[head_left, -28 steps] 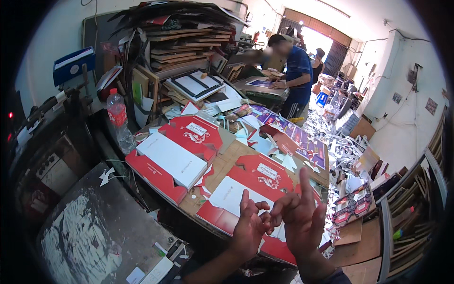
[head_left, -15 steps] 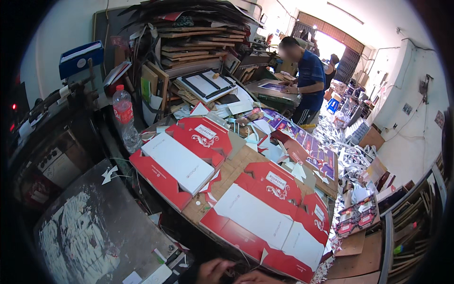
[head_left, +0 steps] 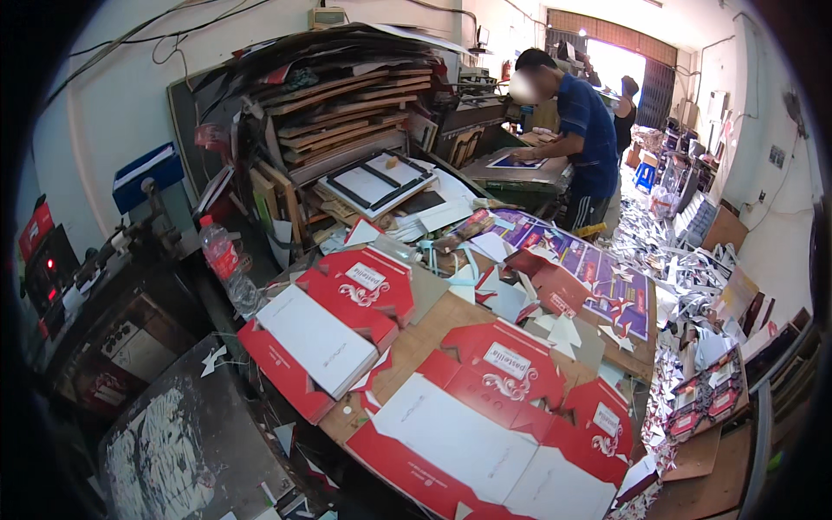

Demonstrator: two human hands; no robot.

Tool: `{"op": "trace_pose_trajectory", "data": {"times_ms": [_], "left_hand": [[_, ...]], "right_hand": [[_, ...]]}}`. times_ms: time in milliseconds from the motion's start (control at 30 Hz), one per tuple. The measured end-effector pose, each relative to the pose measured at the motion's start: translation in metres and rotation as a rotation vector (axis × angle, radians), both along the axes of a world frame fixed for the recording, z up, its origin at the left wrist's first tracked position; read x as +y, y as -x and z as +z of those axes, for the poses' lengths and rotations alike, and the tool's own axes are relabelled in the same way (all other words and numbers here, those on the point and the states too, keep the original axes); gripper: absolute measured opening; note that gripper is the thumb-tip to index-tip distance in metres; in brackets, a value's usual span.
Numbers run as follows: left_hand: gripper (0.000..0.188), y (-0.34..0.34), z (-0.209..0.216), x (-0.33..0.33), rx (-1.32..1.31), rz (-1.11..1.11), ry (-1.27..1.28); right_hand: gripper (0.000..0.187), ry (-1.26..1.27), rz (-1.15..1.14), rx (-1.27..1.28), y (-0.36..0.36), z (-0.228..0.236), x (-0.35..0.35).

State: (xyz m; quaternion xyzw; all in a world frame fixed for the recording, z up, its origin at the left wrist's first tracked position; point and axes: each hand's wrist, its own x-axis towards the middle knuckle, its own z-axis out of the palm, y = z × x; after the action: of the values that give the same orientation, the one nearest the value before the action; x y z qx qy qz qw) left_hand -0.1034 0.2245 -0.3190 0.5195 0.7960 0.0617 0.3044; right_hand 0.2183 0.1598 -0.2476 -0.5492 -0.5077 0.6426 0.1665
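Observation:
Neither of my hands shows at this moment. Closest to the lower edge lies a flat stack of red and white die-cut carton blanks on a wooden board. To its left, a second stack of the same carton blanks rests on the board, its layered edges showing. A smaller red and white blank adjoins the near stack on the right. Loose paper offcuts are scattered behind the stacks.
A plastic bottle stands left of the board. Nearer is a dark metal plate smeared white. Wooden boards are piled behind. A person in a blue shirt works at a far table; paper scraps cover the floor on the right.
My two hands, seen at the lower edge before, have left the picture. The view has shifted, showing more wall at the upper left. The carton stacks look the same.

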Motion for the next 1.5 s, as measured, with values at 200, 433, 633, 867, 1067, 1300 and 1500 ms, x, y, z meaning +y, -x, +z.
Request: {"op": "trace_pose_trajectory", "data": {"times_ms": [200, 433, 633, 867, 1067, 1300, 1500], "left_hand": [[0.043, -0.031, 0.001, 0.037, 0.009, -0.116, 0.035], [0.046, -0.010, -0.038, 0.046, -0.066, -0.229, 0.040], [0.049, 0.019, -0.055, 0.035, -0.140, -0.279, 0.086], [0.052, 0.034, -0.075, 0.024, -0.213, -0.328, 0.168], [0.055, 0.053, -0.057, -0.023, -0.436, -0.270, 0.575], [0.048, -0.064, 0.181, -0.028, -1.436, -0.583, 0.329], [0.037, -0.109, 0.218, 0.017, -1.127, -0.586, -0.363]], "right_hand": [[0.050, 0.013, 0.020, -0.009, -0.019, 0.012, 0.014], [0.051, 0.051, -0.076, -0.049, 0.023, 0.000, 0.002], [0.051, 0.082, -0.138, -0.006, 0.067, 0.029, -0.015], [0.073, 0.047, -0.252, 0.396, 0.065, 0.196, -0.009], [0.116, -0.507, -0.401, 0.265, 0.000, 0.315, 0.056], [0.108, -0.852, -0.511, 0.322, 0.018, 0.335, 0.056], [0.101, -1.093, -0.567, 0.084, -0.016, 0.304, 0.036]]}}
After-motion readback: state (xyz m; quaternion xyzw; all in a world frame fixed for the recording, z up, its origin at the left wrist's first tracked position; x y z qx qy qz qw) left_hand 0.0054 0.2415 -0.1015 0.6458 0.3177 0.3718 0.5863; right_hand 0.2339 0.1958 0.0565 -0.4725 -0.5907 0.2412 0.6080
